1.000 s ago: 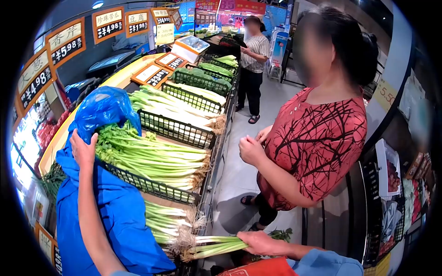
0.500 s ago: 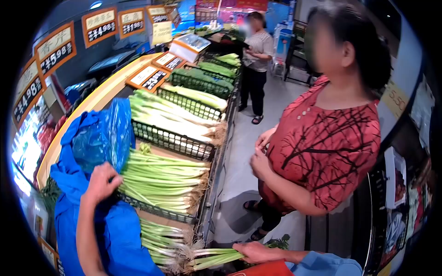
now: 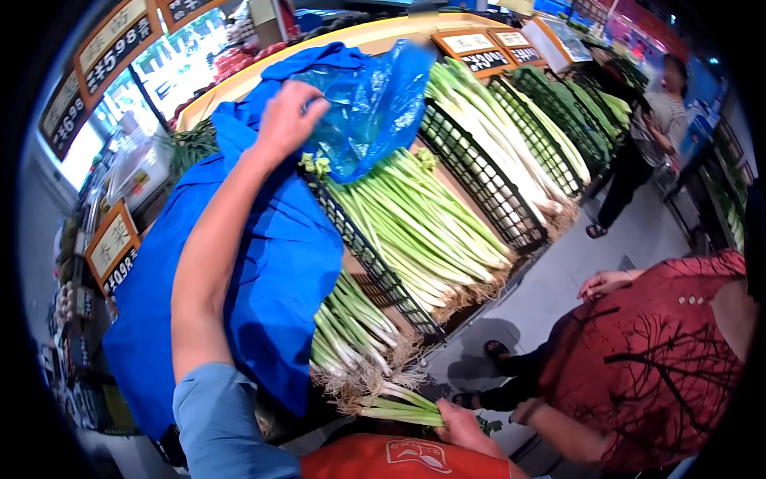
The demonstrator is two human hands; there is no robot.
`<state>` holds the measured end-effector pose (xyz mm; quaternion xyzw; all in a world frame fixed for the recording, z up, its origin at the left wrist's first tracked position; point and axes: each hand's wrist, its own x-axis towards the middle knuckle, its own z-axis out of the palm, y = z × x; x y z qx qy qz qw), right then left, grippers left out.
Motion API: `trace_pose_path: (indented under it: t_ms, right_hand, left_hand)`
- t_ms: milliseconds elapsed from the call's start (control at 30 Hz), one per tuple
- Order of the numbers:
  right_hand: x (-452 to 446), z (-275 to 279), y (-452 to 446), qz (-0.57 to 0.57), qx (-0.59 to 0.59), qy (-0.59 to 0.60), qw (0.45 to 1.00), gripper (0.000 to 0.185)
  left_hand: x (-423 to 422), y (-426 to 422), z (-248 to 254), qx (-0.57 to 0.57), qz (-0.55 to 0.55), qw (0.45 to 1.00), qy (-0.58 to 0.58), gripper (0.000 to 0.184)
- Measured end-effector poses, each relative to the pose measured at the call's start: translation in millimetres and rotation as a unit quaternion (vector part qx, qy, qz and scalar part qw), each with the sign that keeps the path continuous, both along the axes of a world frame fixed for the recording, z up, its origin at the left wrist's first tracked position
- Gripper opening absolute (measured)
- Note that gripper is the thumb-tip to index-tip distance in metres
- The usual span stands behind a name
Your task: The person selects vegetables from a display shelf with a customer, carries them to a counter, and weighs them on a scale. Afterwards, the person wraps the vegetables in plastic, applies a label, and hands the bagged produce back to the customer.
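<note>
The right hand (image 3: 465, 429) grips slender green stalks (image 3: 403, 412); the left hand (image 3: 287, 120), half-curled, perhaps touches the crinkled plastic bag (image 3: 371, 108).

Single head-worn view, near, facing forward, down.

FLOOR: pale grey tiles (image 3: 562, 275), shadows cast across the aisle | DESK: long display with curved yellow rim (image 3: 479, 24) | WINDOW: bright, washed-out panes (image 3: 195, 46), upper left, dark upright beside them | SIGNS: orange-framed price boards (image 3: 120, 41) hung upper left | SHELVING: dark, stocked racks (image 3: 722, 195), right edge | LIGHT: pinkish-red glow, far upper right
</note>
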<state>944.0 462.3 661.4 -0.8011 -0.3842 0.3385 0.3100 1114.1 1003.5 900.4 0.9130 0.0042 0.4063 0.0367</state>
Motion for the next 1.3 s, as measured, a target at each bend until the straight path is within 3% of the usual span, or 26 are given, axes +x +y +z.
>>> trace_pose_path:
  t_ms: [67,133,167,233,267,333,367,400,433,467,500,533,567,667,700,800,900,967,1067,1133,1200,1267,1300]
  right_hand:
    - [1,-3,-1,0.004,-0.005,0.003,1.0,0.038]
    - [4,-12,-3,0.021,-0.022,0.019,0.999,0.039]
    - [5,-16,-4,0.033,-0.031,0.024,0.999,0.04]
    - [6,-9,-7,0.016,0.01,0.046,0.999,0.042]
    - [3,-7,-8,0.02,0.035,0.058,0.997,0.042]
    - [3,-11,-10,0.002,0.082,0.059,0.995,0.041]
    - [-2,-40,-6,0.001,0.038,0.09,0.995,0.038]
    - [-5,-44,-3,-0.017,0.051,0.073,0.996,0.036]
    - [-3,-44,1,-0.019,0.061,0.057,0.996,0.034]
    - [0,-44,2,-0.009,0.07,0.044,0.996,0.033]
    - [4,-41,2,-0.015,0.068,0.041,0.997,0.031]
    - [6,-37,2,-0.007,0.067,0.042,0.997,0.03]
    - [9,-32,2,0.001,0.067,0.043,0.997,0.029]
    - [23,-27,8,0.001,0.064,0.049,0.997,0.029]
    - [27,-25,10,-0.002,0.065,0.051,0.997,0.029]
    - [34,-24,15,-0.009,0.06,0.052,0.997,0.028]
    - [38,-24,19,-0.014,0.056,0.052,0.997,0.028]
    - [39,-23,22,-0.018,0.055,0.051,0.997,0.027]
    - [40,-21,23,-0.028,0.057,0.045,0.997,0.027]
    - [40,-22,27,-0.028,0.057,0.048,0.997,0.026]
    - [41,-20,29,-0.029,0.056,0.045,0.997,0.026]
    - [42,-19,31,-0.028,0.057,0.043,0.997,0.025]
    - [42,-18,32,-0.03,0.056,0.041,0.997,0.025]
  left_hand:
    - [-1,55,-4,0.051,0.235,0.969,-0.053,0.038]
    - [-6,78,-1,-0.067,0.44,0.894,0.048,0.06]
    - [-11,87,-5,-0.08,0.454,0.886,0.045,0.065]
    - [-15,138,-24,-0.077,0.311,0.947,0.014,0.067]
    - [-17,141,-17,-0.133,0.25,0.956,0.074,0.071]
    - [-6,185,-35,-0.125,0.285,0.947,0.083,0.078]
    - [1,248,-61,-0.08,0.279,0.956,0.05,0.078]
    - [7,279,-66,-0.099,0.312,0.941,0.09,0.079]
    - [4,278,-61,-0.037,0.405,0.908,0.105,0.078]
    - [2,283,-56,-0.1,0.446,0.88,0.129,0.076]
    - [3,251,-50,-0.079,0.564,0.822,0.025,0.073]
    - [-8,257,-44,0.001,0.595,0.799,0.093,0.072]
    - [-20,221,-38,0.011,0.588,0.807,0.065,0.068]
    - [-28,228,-38,-0.128,0.607,0.771,0.145,0.06]
    - [-35,227,-33,-0.158,0.551,0.796,0.194,0.055]
    - [-34,290,-54,-0.131,0.472,0.858,0.155,0.05]
    - [-11,348,-62,-0.136,0.352,0.926,-0.016,0.045]
    - [15,361,-56,-0.141,0.248,0.944,-0.166,0.044]
    - [61,344,-8,-0.262,0.126,0.949,-0.121,0.043]
    - [105,248,17,-0.168,0.067,0.946,-0.27,0.041]
    - [122,138,35,-0.272,-0.077,0.95,-0.137,0.034]
    - [112,26,48,-0.414,-0.134,0.888,0.15,0.024]
    - [112,-6,39,-0.383,-0.186,0.88,0.209,0.022]
